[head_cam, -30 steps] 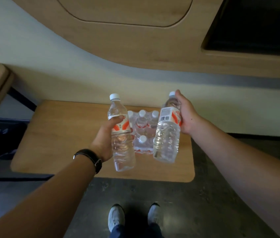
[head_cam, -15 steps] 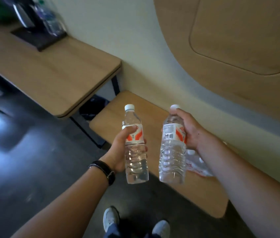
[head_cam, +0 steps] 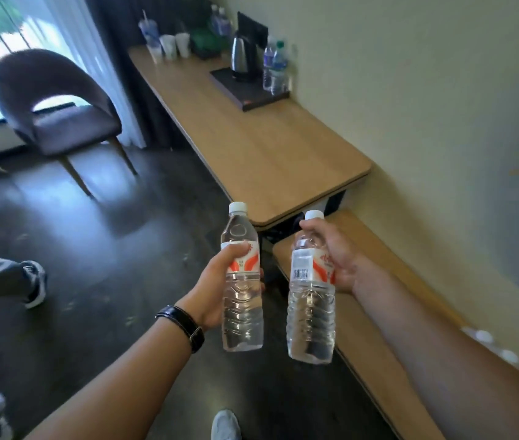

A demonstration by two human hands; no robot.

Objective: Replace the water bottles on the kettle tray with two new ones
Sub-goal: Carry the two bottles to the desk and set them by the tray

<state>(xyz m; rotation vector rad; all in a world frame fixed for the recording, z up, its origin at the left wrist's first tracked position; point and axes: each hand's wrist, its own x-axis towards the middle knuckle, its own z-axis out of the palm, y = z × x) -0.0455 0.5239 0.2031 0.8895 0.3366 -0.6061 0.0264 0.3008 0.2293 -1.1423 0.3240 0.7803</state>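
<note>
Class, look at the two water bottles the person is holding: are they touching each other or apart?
Apart. The head view shows dark floor between the left-hand bottle and the right-hand bottle along their whole length, each held in its own hand.

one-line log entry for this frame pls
phase: carrying | left hand: new bottle | right hand: second new bottle | kettle tray: two old bottles present | swap: not done

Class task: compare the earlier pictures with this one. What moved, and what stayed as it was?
The view swung left, from the low bench and its pack of bottles to the desk, bringing the kettle tray, kettle and old bottles into sight. Nothing was let go: the left hand and right hand each hold a new bottle upright, as before.
</note>
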